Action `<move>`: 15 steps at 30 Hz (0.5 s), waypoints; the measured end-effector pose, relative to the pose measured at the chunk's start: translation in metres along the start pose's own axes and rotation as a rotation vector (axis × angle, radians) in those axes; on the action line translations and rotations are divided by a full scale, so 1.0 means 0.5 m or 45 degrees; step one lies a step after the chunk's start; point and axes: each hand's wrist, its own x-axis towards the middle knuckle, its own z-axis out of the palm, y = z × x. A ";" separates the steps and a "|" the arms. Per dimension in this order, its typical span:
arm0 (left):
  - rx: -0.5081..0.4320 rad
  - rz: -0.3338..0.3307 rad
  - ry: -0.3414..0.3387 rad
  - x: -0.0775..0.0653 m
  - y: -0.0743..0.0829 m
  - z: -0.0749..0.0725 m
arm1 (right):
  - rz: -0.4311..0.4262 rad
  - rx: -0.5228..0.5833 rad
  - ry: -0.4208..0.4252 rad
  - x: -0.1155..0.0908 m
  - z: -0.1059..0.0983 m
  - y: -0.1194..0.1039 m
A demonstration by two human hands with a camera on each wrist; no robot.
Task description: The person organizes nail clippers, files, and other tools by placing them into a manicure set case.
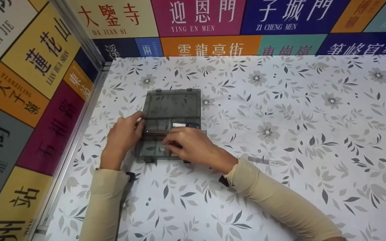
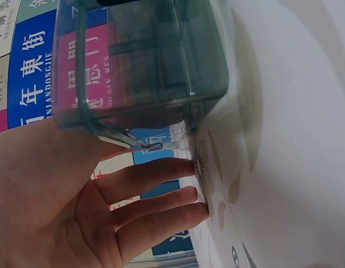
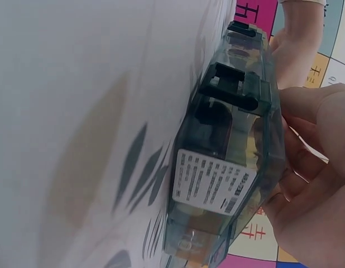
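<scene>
A see-through grey-green compartment box [image 1: 152, 152] lies on the table with its lid [image 1: 173, 103] folded back. My left hand [image 1: 121, 137] is at the box's left side, index finger and thumb at its edge. In the left wrist view its other fingers [image 2: 156, 218] stretch out with tips at the tabletop. My right hand [image 1: 193, 144] reaches over the right-hand compartments, fingers bent down into the box; I cannot tell whether they pinch anything. Beside its knuckles lies a white-and-dark piece [image 1: 183, 125]. A slim brown bar [image 1: 156, 132] runs across the box's middle.
A thin, pale, pen-like item [image 1: 263, 161] lies right of the box, near my right forearm. The table wears a flower-patterned cover [image 1: 300, 134]. Panels with coloured lettering [image 1: 199, 20] border it at the back and left. A printed label [image 3: 212, 181] is on the box's side.
</scene>
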 end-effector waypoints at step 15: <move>-0.035 0.013 0.007 0.002 -0.003 0.001 | -0.061 -0.067 0.117 -0.052 -0.027 0.011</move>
